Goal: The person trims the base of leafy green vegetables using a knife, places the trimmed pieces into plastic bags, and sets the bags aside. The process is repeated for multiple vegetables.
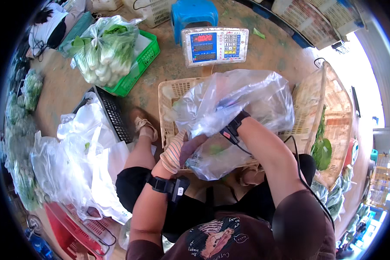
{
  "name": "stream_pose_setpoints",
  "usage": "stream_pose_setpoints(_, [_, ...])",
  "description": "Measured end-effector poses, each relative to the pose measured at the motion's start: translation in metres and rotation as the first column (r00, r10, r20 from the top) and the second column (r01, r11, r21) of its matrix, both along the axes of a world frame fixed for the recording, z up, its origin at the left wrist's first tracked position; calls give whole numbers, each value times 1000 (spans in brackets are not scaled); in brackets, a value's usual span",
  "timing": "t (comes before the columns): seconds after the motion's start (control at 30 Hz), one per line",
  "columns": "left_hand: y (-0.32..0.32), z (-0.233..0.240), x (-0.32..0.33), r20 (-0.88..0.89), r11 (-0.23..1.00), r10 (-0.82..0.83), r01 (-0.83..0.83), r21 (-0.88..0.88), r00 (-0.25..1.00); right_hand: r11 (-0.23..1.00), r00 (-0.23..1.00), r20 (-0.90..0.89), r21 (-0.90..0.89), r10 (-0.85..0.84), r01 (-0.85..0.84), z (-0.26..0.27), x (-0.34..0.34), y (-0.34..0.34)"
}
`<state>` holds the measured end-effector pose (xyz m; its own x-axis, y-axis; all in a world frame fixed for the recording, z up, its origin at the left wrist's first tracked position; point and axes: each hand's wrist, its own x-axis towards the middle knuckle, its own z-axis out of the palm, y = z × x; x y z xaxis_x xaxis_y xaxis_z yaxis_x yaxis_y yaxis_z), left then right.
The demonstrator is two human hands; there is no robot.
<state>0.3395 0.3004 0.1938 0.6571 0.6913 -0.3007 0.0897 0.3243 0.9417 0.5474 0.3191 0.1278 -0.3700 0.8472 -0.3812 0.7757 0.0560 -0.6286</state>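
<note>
A large transparent plastic bag (263, 94) spreads over a beige plastic crate (169, 87) between my legs. My left hand (182, 149), in a striped knit glove with a dark palm, grips the near left edge of the bag. My right hand (229, 105) reaches into or under the plastic, which veils its fingers, so their pose is unclear. Dark bands with small devices circle both wrists. Behind the crate stands a digital scale display (215, 47) with lit red digits. Some green shows dimly through the lower part of the bag.
Bagged leafy greens (107, 55) rest on a green crate (144, 66) at the upper left. White plastic bags (81, 156) drape over a black crate (112, 113). A blue stool (193, 14) stands beyond the display. Tilted beige crates (336, 120) holding green leaves (321, 152) flank my right side.
</note>
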Motion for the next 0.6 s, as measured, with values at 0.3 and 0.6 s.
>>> stream_pose_setpoints(0.3, [33, 0, 6, 200, 703, 672, -528, -476, 713, 973, 831, 536, -228, 146, -23, -44, 31, -48])
stream_pose_setpoints(0.6, [32, -12, -1, 0, 671, 668, -602, -433, 744, 940, 905, -253, -81, -341, 331, -141, 14, -32])
